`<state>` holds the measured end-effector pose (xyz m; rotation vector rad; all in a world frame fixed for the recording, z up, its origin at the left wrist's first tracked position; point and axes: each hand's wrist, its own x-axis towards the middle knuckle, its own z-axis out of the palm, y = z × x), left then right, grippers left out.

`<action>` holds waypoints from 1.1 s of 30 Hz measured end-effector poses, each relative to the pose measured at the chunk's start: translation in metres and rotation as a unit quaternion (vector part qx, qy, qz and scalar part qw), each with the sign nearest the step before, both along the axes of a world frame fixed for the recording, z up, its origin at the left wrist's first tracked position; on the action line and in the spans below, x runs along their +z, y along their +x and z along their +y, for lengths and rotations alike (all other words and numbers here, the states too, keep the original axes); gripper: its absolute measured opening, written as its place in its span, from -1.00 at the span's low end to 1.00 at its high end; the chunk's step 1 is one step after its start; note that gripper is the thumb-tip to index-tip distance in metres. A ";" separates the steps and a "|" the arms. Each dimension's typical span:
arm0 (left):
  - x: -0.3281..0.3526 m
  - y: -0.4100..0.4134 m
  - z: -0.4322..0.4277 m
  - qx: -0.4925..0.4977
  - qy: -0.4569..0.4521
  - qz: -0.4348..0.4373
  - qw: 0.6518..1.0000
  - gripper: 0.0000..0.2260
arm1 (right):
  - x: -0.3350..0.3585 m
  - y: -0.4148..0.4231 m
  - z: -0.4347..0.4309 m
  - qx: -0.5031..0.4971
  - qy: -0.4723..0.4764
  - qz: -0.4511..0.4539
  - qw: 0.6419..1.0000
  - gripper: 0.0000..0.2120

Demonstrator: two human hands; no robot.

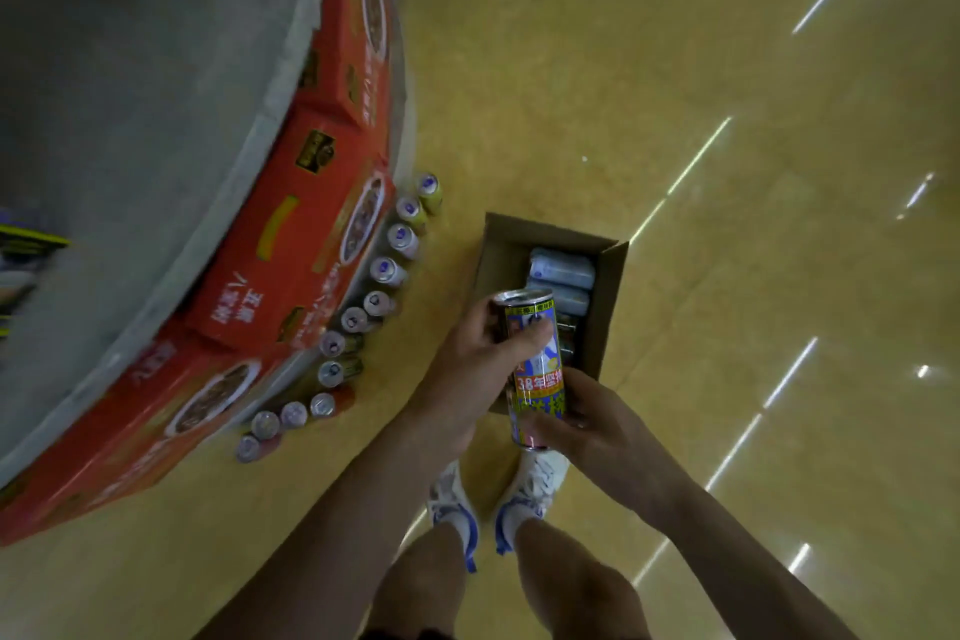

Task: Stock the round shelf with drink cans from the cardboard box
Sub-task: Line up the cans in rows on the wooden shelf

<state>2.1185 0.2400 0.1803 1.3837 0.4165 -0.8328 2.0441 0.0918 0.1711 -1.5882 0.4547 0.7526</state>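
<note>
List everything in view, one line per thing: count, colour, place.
round shelf: one, grey top, left.
cartons: several, red, ringing the shelf's edge.
standing cans: about twelve, silver tops, curved row at the shelf's base.
cardboard box: one, brown, open, on the floor.
boxed cans: at least two, pale blue, lying inside.
held can: one, yellow and blue, above the box.
shoes: two, white and blue, bottom centre.
left hand: one, grips the can's top.
right hand: one, grips its bottom.
</note>
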 end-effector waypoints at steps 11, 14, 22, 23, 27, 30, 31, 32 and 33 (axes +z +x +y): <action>0.197 -0.003 0.028 0.085 0.009 -0.110 0.990 -0.68 | 0.198 0.030 0.012 0.086 0.011 -0.078 0.993 -0.74; 0.237 -0.005 0.051 0.098 0.008 -0.138 0.986 -0.75 | 0.238 0.037 0.034 0.117 -0.005 -0.123 0.986 -0.70; 0.327 -0.005 0.134 0.149 -0.004 -0.232 0.961 -0.73 | 0.321 0.048 0.112 0.151 -0.015 -0.229 0.962 -0.76; 0.337 -0.005 0.144 0.150 0.003 -0.248 0.957 -0.75 | 0.329 0.049 0.122 0.155 -0.014 -0.239 0.958 -0.75; 0.379 -0.007 0.187 0.169 0.013 -0.294 0.941 -0.74 | 0.365 0.056 0.166 0.181 -0.034 -0.298 0.937 -0.68; 0.405 -0.013 0.220 0.181 0.031 -0.327 0.927 -0.73 | 0.387 0.057 0.198 0.191 -0.024 -0.331 0.924 -0.70; 0.413 -0.015 0.230 0.187 0.032 -0.338 0.922 -0.74 | 0.392 0.058 0.208 0.196 -0.025 -0.342 0.919 -0.67; 0.421 -0.017 0.241 0.196 0.035 -0.348 0.916 -0.74 | 0.398 0.059 0.219 0.202 -0.018 -0.351 0.914 -0.64; 0.427 -0.019 0.251 0.203 0.039 -0.357 0.911 -0.74 | 0.404 0.060 0.229 0.205 -0.011 -0.357 0.911 -0.61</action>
